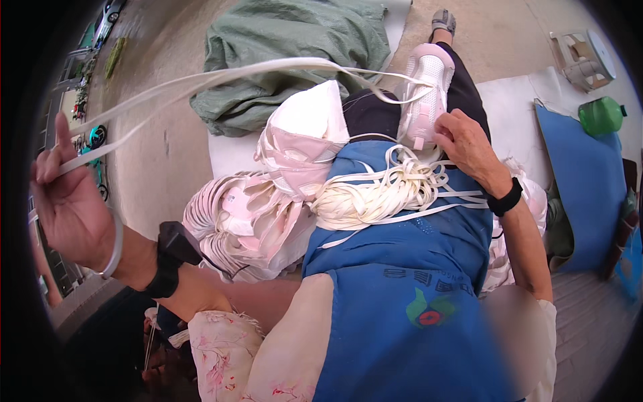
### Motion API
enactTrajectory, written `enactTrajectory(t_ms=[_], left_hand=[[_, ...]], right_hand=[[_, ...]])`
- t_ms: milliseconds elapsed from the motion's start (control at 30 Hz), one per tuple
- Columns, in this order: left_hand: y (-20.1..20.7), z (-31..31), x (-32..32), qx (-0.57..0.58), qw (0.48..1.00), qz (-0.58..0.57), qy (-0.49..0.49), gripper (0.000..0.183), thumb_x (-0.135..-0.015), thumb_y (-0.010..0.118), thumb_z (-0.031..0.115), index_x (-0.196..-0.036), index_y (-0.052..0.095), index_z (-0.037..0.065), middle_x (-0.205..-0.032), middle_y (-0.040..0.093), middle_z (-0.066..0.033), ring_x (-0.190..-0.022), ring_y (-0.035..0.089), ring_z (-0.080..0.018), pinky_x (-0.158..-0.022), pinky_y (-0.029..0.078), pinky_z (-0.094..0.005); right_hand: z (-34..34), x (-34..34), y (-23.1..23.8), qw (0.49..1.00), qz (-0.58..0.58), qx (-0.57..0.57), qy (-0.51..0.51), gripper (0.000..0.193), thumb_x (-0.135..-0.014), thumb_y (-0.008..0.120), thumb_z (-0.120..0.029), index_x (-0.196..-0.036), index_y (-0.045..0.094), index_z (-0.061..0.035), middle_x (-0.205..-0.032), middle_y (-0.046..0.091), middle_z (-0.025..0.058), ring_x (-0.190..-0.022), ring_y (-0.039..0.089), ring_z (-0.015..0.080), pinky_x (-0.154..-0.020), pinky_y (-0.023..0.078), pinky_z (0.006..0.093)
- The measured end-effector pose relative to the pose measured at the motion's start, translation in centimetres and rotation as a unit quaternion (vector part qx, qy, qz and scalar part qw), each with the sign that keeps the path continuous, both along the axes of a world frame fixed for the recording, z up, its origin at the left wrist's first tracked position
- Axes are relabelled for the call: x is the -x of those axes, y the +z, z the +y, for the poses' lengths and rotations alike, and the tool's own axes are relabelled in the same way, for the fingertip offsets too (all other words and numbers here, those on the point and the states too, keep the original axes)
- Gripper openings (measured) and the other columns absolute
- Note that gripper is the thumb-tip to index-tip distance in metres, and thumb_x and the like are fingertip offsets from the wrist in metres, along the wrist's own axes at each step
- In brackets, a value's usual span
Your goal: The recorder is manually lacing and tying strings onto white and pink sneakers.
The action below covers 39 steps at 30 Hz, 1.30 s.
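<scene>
A pink and white shoe upper (426, 80) lies lengthwise over my thigh. My right hand (463, 144) grips its near edge with bent fingers. Far out to the left, my left hand (72, 201) is raised with a white shoelace (261, 67) hooked in its curled fingers, one finger pointing up. The lace runs in two strands across to the upper's eyelets. On my lap rests a tangled bundle of cream shoelaces (375, 197), over a blue apron (402, 261).
Nested pink shoe uppers (234, 208) are piled left of my lap, with another upper (305, 134) above them. Beyond lies a green woven sheet (288, 53). At right are a blue board (579, 181), a green plastic bottle (601, 116) and a stool (583, 60).
</scene>
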<state>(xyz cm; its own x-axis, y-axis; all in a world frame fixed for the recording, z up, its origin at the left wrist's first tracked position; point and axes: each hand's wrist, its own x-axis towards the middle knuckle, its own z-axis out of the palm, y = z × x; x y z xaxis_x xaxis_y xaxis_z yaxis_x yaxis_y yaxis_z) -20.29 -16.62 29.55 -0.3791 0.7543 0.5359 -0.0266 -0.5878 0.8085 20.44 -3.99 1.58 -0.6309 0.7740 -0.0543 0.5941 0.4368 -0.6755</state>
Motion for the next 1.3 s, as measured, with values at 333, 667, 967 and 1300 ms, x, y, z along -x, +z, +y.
enactTrajectory(t_ms=[333, 667, 967, 1300], left_hand=[[-19.6, 7.0, -23.0, 0.309, 0.937, 0.108, -0.124, 0.02, -0.097, 0.05, 0.016, -0.102, 0.061, 0.0, -0.076, 0.059, -0.002, -0.068, 0.055, -0.0075, -0.069, 0.046, -0.0231], [-22.9, 7.1, -24.2, 0.243, 0.921, 0.299, -0.056, 0.019, -0.097, 0.051, 0.013, -0.101, 0.061, -0.002, -0.078, 0.059, -0.0035, -0.066, 0.053, -0.0083, -0.059, 0.044, -0.0223], [-23.6, 6.9, -25.6, 0.302, 0.924, 0.216, -0.091, 0.023, -0.099, 0.048, 0.019, -0.097, 0.059, -0.002, -0.074, 0.055, -0.0054, -0.061, 0.051, -0.0103, -0.054, 0.041, -0.025], [-24.1, 7.0, -25.2, 0.219, 0.913, 0.341, -0.046, 0.013, -0.093, 0.052, 0.007, -0.099, 0.06, -0.001, -0.083, 0.057, -0.0148, -0.069, 0.056, -0.0308, -0.062, 0.046, -0.0341]], right_hand=[[-0.6, 1.1, 8.3, 0.94, 0.324, -0.024, -0.105, 0.015, -0.085, 0.066, -0.011, -0.094, 0.067, -0.0004, -0.084, 0.063, 0.0082, -0.073, 0.059, 0.0155, -0.063, 0.048, 0.0265], [-0.9, 2.1, 6.2, 0.933, 0.329, -0.026, -0.141, 0.011, -0.084, 0.064, -0.01, -0.089, 0.065, 0.0003, -0.082, 0.063, 0.0105, -0.075, 0.061, 0.0231, -0.07, 0.049, 0.0312], [-1.4, 1.9, 5.5, 0.935, 0.321, 0.001, -0.15, 0.016, -0.086, 0.062, -0.012, -0.093, 0.065, 0.001, -0.084, 0.062, 0.0115, -0.074, 0.061, 0.0216, -0.07, 0.049, 0.0296], [-0.7, 1.3, 5.4, 0.951, 0.281, 0.045, -0.124, 0.021, -0.092, 0.059, -0.013, -0.105, 0.062, 0.0028, -0.086, 0.062, 0.0067, -0.081, 0.059, 0.013, -0.075, 0.049, 0.0252]])
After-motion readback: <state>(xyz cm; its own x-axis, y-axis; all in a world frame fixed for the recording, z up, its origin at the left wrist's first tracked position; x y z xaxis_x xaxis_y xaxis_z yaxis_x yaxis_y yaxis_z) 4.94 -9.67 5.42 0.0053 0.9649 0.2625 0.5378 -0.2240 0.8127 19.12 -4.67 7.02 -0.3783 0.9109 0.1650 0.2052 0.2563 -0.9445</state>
